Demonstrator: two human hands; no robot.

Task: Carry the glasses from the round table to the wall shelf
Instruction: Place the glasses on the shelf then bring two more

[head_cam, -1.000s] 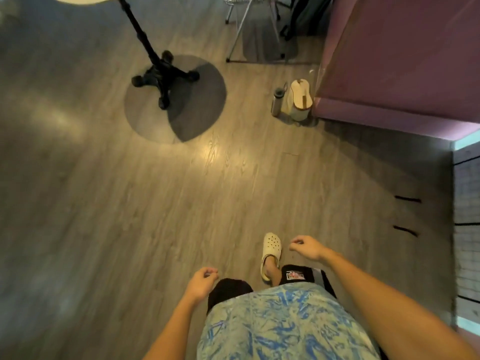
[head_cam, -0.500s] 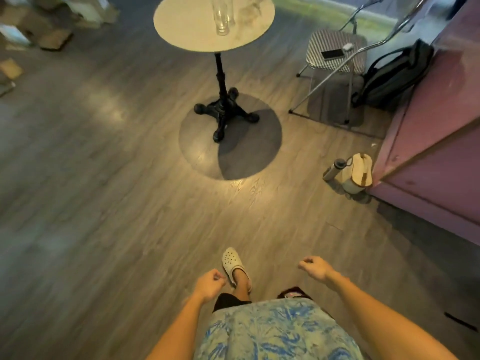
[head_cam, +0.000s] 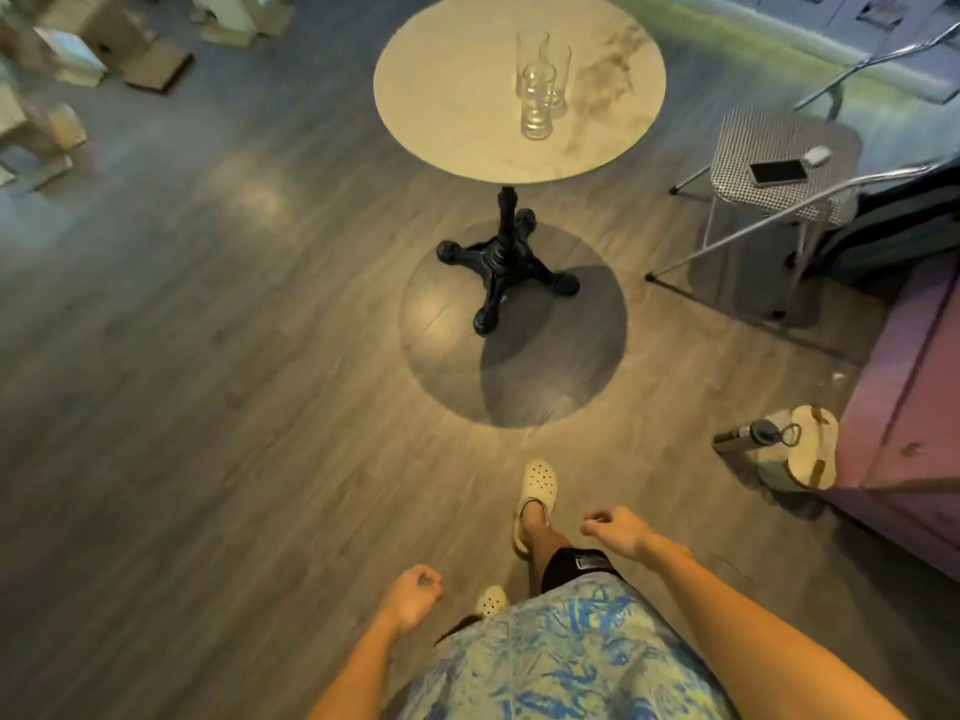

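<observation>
A round pale marble table point(head_cam: 457, 96) on a black cast-iron foot stands ahead at the top of the view. Clear tall glasses point(head_cam: 537, 98) stand close together right of its middle; they look like three. My left hand point(head_cam: 413, 597) hangs low at the bottom, fingers curled in, holding nothing. My right hand point(head_cam: 615, 527) is a little higher and to the right, fingers loosely curled, also empty. Both hands are far short of the table. No wall shelf is in view.
A metal chair point(head_cam: 779, 158) with a checked seat holds a phone at the right, a dark backpack point(head_cam: 893, 231) beyond it. A purple counter point(head_cam: 914, 387) runs along the right edge, with a bottle and a wooden-lidded bin point(head_cam: 800, 454) at its foot. Cardboard boxes point(head_cam: 78, 54) lie far left.
The view has lifted and moved forward: the table top and glasses have come fully into sight and nearer. My feet have stepped forward. Both hands stay empty at my sides.
</observation>
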